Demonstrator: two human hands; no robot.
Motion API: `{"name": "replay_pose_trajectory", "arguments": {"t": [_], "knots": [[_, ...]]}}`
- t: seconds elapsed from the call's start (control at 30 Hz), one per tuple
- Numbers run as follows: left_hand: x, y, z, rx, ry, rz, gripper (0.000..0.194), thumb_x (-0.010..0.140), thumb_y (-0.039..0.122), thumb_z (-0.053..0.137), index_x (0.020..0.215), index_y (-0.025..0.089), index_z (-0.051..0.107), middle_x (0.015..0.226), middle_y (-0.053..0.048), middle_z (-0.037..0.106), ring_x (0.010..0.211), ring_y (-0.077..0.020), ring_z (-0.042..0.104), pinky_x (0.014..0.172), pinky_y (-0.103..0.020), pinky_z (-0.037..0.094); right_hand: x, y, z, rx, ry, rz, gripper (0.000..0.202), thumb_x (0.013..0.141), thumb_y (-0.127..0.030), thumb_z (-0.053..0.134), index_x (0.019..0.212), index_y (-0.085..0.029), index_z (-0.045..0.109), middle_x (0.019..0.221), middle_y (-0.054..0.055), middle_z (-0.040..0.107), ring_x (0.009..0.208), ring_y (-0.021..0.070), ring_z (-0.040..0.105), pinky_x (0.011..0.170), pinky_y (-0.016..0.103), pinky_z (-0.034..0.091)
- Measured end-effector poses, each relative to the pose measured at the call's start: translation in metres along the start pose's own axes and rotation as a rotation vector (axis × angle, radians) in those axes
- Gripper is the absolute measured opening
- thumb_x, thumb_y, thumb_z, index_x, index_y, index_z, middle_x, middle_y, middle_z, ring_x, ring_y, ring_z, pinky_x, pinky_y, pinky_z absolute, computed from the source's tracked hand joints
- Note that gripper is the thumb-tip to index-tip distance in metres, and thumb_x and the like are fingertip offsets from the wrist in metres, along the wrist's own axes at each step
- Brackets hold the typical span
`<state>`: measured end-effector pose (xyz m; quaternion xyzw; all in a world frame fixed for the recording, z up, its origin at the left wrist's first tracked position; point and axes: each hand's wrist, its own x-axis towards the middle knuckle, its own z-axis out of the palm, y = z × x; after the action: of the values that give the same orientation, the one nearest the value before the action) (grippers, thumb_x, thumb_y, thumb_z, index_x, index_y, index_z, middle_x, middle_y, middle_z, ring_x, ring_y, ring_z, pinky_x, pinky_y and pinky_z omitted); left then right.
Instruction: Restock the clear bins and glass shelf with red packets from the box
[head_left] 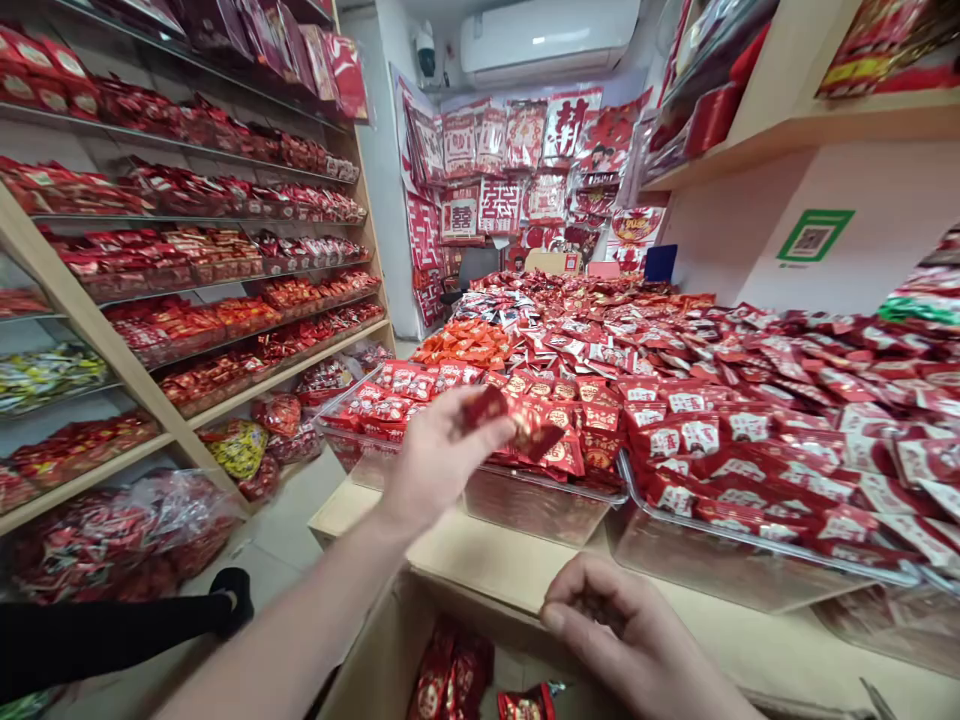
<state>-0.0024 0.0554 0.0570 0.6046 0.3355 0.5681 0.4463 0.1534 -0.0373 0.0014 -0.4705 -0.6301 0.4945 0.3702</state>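
Observation:
My left hand is closed around small red wrapped candy packets, slightly blurred, above the front of a clear plastic bin. That bin is filled with similar red and gold packets. Lower right, my right hand is curled with its thumb against the fingers, over the edge of an open cardboard box. Whatever it may hold is hidden by the fingers. Inside the box lie a few red packets and a single red packet with a shiny end.
Another clear bin heaped with red packets stands to the right, with more piled behind. Shelves of red packets line the left wall. Bulging bags rest on the floor near a person's black-clad leg.

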Motion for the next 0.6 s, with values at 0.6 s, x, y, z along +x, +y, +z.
{"name": "replay_pose_trajectory", "arguments": {"t": [0.6], "knots": [[0.177, -0.071, 0.056, 0.65, -0.34, -0.234, 0.064, 0.044, 0.031, 0.078, 0.097, 0.013, 0.049, 0.053, 0.003, 0.056, 0.047, -0.0119, 0.052, 0.054, -0.027, 0.041, 0.007, 0.017, 0.012, -0.581, -0.407, -0.385, 0.012, 0.071, -0.015, 0.057, 0.08, -0.016, 0.064, 0.076, 0.003, 0.066, 0.07, 0.012, 0.058, 0.063, 0.015, 0.041]]}}
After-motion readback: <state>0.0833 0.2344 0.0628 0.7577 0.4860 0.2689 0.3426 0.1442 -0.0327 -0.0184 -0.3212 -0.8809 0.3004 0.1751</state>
